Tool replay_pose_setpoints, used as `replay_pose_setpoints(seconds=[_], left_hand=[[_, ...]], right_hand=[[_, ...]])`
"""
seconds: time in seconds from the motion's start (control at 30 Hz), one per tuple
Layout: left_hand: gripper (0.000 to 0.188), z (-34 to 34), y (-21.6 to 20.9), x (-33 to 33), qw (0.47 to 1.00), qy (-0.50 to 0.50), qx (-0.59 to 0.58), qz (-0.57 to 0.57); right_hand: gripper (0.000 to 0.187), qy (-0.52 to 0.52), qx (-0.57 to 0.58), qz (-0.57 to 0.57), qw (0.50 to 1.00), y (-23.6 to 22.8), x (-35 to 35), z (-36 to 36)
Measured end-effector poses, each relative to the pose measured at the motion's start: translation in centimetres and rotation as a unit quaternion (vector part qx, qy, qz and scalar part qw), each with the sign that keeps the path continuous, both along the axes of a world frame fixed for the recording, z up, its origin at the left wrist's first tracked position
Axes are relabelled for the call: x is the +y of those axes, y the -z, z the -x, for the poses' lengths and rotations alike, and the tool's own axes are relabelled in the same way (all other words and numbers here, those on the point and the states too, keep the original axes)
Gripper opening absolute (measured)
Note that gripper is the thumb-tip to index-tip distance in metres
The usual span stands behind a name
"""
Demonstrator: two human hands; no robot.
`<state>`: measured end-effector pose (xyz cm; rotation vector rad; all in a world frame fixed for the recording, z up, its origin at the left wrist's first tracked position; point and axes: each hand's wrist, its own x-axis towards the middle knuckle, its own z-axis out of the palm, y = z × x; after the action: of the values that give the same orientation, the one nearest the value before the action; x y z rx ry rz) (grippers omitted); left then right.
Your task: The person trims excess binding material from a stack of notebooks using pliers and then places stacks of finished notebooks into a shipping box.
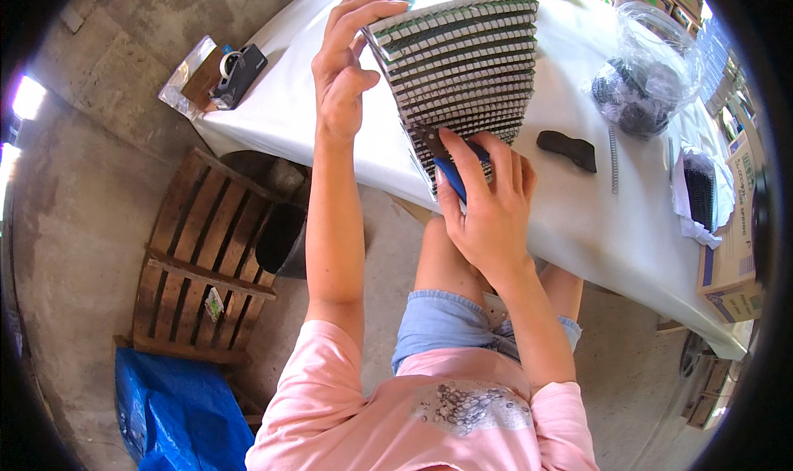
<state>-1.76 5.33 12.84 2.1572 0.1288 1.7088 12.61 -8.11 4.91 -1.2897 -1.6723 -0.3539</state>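
Note:
A tall stack of spiral-bound notebooks (462, 66) stands at the near edge of the table, its coil-bound spines facing me and a green cover on top. My left hand (347, 66) grips the stack's upper left corner, fingers bent over the top and thumb by the side. Low on the spines, my right hand (491, 194) is closed around blue-handled pliers (450, 178). Their dark jaws point up and left against the coils; whether the tips touch a wire cannot be made out. A dark, elongated object (567, 150) lies right of the stack, beside a loose wire coil (614, 160).
White cloth covers the table (330, 25). At its left corner sits a black tape dispenser (239, 76). To the right are a clear bag of black coils (636, 99), a white bag (700, 194) and cardboard boxes (735, 223). A slatted wooden pallet (206, 256) and blue tarp (178, 409) stand left.

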Motion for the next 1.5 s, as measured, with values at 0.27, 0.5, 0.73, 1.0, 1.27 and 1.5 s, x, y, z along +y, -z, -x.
replay_pose_setpoints(seconds=[0.27, 0.5, 0.73, 1.0, 1.27, 1.5], left_hand=[[0.067, -0.1, 0.1, 0.3, 1.0, -0.003, -0.007, 0.01], [0.066, 0.3, 0.4, 1.1, 1.0, 0.006, -0.017, -0.019], [0.066, 0.1, 0.3, 1.0, 1.0, 0.009, -0.014, -0.016], [0.066, -0.2, 0.2, 0.6, 1.0, -0.01, -0.016, -0.014], [0.066, -0.2, 0.4, 0.8, 1.0, 0.012, -0.018, -0.016], [0.075, 0.1, 0.2, 0.1, 1.0, -0.01, 0.005, -0.007]], right_hand=[[0.041, 0.015, -0.05, -0.009, 0.999, -0.2, 0.2, -0.3], [0.034, -0.29, 0.416, 0.344, 0.79, -1.7, -0.3, -0.7], [0.038, -0.11, 0.147, 0.074, 0.98, 0.6, -0.1, 0.1], [0.045, 0.008, -0.014, -0.004, 1.0, 0.5, 0.3, 0.2], [0.038, 0.01, -0.017, 0.047, 0.999, 0.3, -0.2, 0.8], [0.03, -0.317, 0.507, 0.38, 0.706, -1.5, -0.3, 0.1]])
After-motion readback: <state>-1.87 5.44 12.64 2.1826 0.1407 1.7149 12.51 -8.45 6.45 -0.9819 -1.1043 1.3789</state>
